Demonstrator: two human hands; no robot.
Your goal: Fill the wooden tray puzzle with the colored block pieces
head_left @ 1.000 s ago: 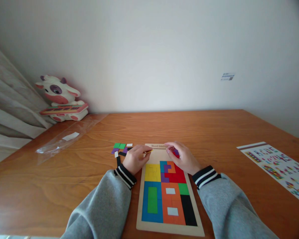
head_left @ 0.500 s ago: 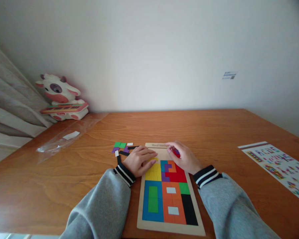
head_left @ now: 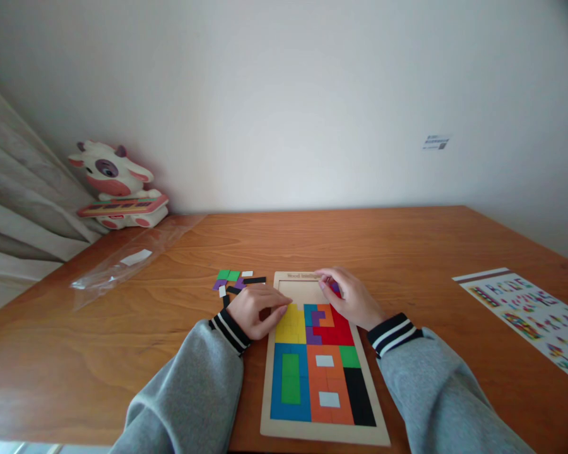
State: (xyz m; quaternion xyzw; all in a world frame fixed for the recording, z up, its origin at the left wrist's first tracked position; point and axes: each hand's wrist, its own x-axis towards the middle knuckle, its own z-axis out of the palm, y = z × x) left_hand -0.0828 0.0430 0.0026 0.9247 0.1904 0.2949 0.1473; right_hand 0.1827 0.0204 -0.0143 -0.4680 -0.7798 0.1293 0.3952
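Observation:
A wooden puzzle tray (head_left: 267, 391) lies lengthwise in front of me, its lower part filled with flat coloured pieces. My left hand (head_left: 255, 310) rests over its left edge, fingertips and thumb slightly apart at the top of the yellow pieces (head_left: 291, 328). Nothing shows between them. My right hand (head_left: 353, 297) lies over the upper right side, thumb and fingers apart above the red pieces (head_left: 336, 334). A bit of purple shows under its palm; the rest there is hidden. Blue, green, orange, white and black pieces fill the near half.
Loose green pieces (head_left: 229, 275), black strips (head_left: 255, 280) and several white and purple pieces lie left of the tray. A clear plastic bag (head_left: 113, 265) and a cow toy with a keyboard (head_left: 118, 189) are at far left. A printed pattern sheet (head_left: 525, 315) lies right.
My left hand has drawn back a little to the left and down, uncovering more of the tray's bare upper part and a black strip. My right hand stays nearly in place.

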